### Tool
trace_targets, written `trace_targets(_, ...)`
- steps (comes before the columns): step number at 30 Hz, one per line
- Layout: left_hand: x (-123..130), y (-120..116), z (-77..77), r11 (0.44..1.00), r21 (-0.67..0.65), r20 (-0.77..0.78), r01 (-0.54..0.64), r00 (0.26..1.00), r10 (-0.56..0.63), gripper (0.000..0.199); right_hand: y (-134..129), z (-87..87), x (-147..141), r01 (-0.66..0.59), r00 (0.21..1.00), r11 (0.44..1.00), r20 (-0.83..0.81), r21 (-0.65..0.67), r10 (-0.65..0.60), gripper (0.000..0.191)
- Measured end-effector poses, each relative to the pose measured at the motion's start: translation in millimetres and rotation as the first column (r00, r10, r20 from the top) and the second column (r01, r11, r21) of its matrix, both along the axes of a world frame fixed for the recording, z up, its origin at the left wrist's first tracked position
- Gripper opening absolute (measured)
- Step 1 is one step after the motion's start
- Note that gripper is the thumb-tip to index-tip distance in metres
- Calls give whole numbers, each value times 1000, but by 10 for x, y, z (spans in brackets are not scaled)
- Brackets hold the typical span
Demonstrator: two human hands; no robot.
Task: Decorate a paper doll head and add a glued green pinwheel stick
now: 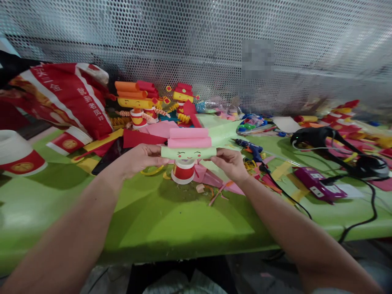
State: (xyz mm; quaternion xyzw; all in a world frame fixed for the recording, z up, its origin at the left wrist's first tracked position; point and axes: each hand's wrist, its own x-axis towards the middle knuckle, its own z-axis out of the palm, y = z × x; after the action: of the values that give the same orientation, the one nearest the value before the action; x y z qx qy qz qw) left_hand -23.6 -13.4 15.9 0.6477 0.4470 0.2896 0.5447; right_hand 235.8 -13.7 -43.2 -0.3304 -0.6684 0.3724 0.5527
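Note:
A pale green paper roll (189,153) with a drawn smiling face lies across an upside-down red and white paper cup (183,173). Two pink paper rolls (189,142) are stacked on top of it. My left hand (142,159) pinches the green roll's left end between thumb and fingers. At the right end, my right hand (229,162) grips the same roll in a like pinch. The cup stands upright on the green table (183,228), between my hands.
Finished paper figures (137,104) stand behind, beside a red bag (73,98). Paper cups (18,153) are at the left. A blue glue gun (249,148), paper scraps, a purple power strip (320,185) with cables and a black strapped device (330,147) lie rightward.

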Motion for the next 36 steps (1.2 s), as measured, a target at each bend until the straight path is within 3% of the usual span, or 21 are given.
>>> trace_targets(5, -37, 56, -66, 999, 33, -59, -2, 998, 4, 25, 4, -24, -29, -71, 995, 997, 67, -36, 74, 27)
trace_targets(12, -19, 67, -97, 996, 57, -56, 72, 996, -68, 19, 19, -49, -49, -107, 994, 989, 2, -105, 107, 28)
trace_targets(16, -2, 59, -118, 993, 78, -60, 92, 994, -88, 17, 29, -53, -55, -95, 995, 994, 31, -52, 96, 24)
trace_targets(24, 6, 82, -207, 971, 154, -164, 186, 973, -160, 37, 64, -72, -53, -33, 996, 992, 88, 120, 22, 14)
trace_targets(30, 50, 59, -196, 912, 303, -297, 276, 937, -185, 25, 77, -86, -47, -49, 989, 976, 150, 214, 17, 15)
trace_targets(36, 36, 85, -220, 876, 385, -364, 292, 920, -147, 22, 80, -88, -54, -65, 982, 959, 191, 277, 12, 15)
